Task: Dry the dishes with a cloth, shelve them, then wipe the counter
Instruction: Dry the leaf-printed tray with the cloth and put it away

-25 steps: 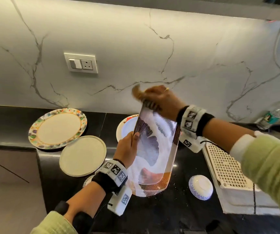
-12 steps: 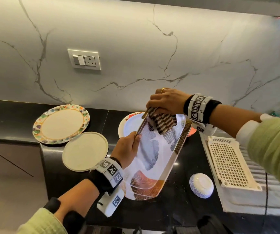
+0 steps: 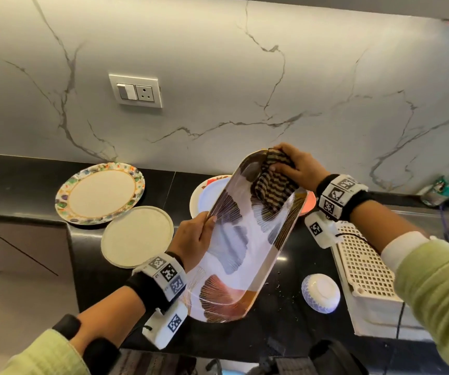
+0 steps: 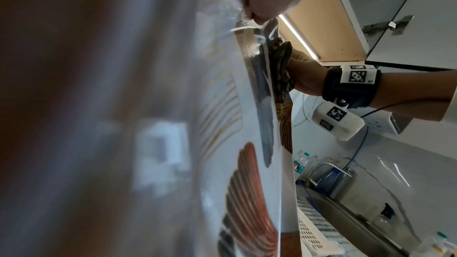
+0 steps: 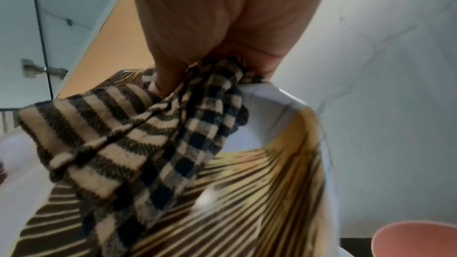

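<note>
A long white tray (image 3: pixel 239 255) with dark and orange leaf prints is held tilted over the black counter (image 3: pixel 280 331), its low end near me. My left hand (image 3: pixel 199 234) grips the tray's left rim. My right hand (image 3: pixel 291 166) clutches a brown-and-tan striped cloth (image 3: pixel 274 188) and presses it on the tray's far end. The right wrist view shows the cloth (image 5: pixel 138 144) bunched under my fingers against the tray (image 5: pixel 259 192). From the left wrist the tray (image 4: pixel 247 183) appears edge-on with the cloth (image 4: pixel 281 69) behind it.
On the counter lie a floral-rimmed plate (image 3: pixel 100 193), a plain beige plate (image 3: pixel 136 235), a red-and-white plate (image 3: pixel 207 193) behind the tray, and an upturned white bowl (image 3: pixel 320 292). A white drying rack (image 3: pixel 364 269) stands at the right. A bottle (image 3: pixel 445 188) lies by the wall.
The tray has tipped from nearly upright to a flatter lean toward the right. My right hand moved the cloth from the tray's top edge onto its far inner face.
</note>
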A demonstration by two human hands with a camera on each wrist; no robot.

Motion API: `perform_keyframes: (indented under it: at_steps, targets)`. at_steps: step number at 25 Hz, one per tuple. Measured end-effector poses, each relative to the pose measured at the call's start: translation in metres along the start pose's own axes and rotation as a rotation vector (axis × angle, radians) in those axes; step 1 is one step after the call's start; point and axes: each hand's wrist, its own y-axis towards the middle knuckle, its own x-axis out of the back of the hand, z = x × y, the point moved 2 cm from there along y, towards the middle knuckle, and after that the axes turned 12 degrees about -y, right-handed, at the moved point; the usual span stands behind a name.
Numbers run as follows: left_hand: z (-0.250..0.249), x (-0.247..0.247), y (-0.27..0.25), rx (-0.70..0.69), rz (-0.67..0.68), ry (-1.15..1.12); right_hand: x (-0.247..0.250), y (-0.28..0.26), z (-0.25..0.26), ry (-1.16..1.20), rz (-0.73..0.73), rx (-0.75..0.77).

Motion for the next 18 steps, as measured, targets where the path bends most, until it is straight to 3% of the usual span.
perform_keyframes:
  at_steps: [2, 4, 5, 8, 11, 14, 18]
  targets:
    - [-0.006, 0.004, -0.002, -0.007, -0.024, 0.008, -0.003, -0.005, -0.009, 0.019, -0.103, -0.048]
    - [-0.014, 0.012, 0.002, -0.025, -0.158, -0.003, -0.01, -0.014, -0.013, 0.153, -0.218, -0.179]
    - [-0.018, 0.017, 0.007, -0.02, -0.275, -0.023, -0.021, -0.019, -0.011, 0.294, -0.225, -0.249]
    - [-0.028, 0.03, 0.033, 0.063, -0.571, -0.08, -0.069, -0.037, 0.026, 0.8, -0.051, -0.358]
    - [-0.037, 0.033, 0.048, 0.039, -0.607, -0.081, -0.085, -0.035, 0.038, 1.112, -0.099, -0.486]
    - [-0.035, 0.033, 0.046, 0.012, -0.613, -0.094, -0.086, -0.041, 0.027, 1.102, -0.068, -0.483]
    - [-0.022, 0.024, 0.04, 0.131, -0.675, -0.17, -0.129, -0.08, 0.027, 0.961, -0.097, -0.596]
